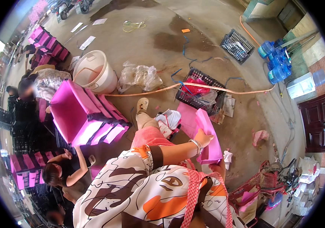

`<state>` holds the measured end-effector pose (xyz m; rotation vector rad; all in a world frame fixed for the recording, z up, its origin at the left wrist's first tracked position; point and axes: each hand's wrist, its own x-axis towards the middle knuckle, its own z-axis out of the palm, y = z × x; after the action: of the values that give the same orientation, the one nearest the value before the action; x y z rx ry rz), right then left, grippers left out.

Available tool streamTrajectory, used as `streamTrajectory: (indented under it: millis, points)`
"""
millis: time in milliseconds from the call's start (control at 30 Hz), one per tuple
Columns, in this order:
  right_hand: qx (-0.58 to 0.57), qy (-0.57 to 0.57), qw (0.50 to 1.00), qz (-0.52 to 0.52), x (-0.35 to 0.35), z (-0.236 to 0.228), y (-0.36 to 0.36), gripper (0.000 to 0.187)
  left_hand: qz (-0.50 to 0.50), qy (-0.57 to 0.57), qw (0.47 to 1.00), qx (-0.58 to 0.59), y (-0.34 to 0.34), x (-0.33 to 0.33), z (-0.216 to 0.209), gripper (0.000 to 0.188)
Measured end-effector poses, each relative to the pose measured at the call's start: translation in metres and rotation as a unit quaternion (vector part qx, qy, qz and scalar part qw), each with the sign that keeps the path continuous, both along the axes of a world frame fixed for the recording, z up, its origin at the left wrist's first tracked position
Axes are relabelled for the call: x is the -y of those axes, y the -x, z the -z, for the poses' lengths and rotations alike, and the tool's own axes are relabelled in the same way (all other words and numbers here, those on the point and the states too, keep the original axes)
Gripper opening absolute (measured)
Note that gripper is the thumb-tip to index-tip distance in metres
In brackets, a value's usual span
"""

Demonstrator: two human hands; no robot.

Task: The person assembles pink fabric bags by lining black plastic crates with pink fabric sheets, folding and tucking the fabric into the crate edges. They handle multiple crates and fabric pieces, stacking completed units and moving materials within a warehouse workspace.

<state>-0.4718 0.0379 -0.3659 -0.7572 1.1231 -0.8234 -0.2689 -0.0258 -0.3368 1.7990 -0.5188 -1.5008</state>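
In front of me is a folded pink sheet (207, 127), creased lengthwise, its material hard to tell. My left hand (202, 139), with bracelets at the wrist, is closed on its upper side. At the sheet's lower end, my right hand (219, 167) grips the edge, its fingers partly hidden. Another flat pink sheet (187, 119) lies just beyond, beside a black plastic crate (198, 99) holding red and clear plastic bags. A small container with a white bag (170, 121) is near my shoe.
Stacked black crates with pink linings (82, 114) rise at my left, near a white bucket (101, 76) and clear plastic wrap (139, 76). Several people sit or bend there. An orange hose (238, 91) crosses the floor. Water bottles (278, 68) and a red metal cart (261, 178) stand right.
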Motion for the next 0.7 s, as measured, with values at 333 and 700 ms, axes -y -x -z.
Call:
streamTrajectory:
  millis: [333, 700]
  points:
    - [-0.105, -0.133, 0.985, 0.038, 0.151, 0.044, -0.202, 0.042, 0.008, -0.020, 1.000, -0.005, -0.230, 0.124, 0.049, 0.064]
    - [-0.157, -0.016, 0.966, -0.206, 0.336, -0.108, -0.617, 0.055, -0.177, 0.018, 0.984, -0.027, -0.583, 0.254, -0.020, 0.060]
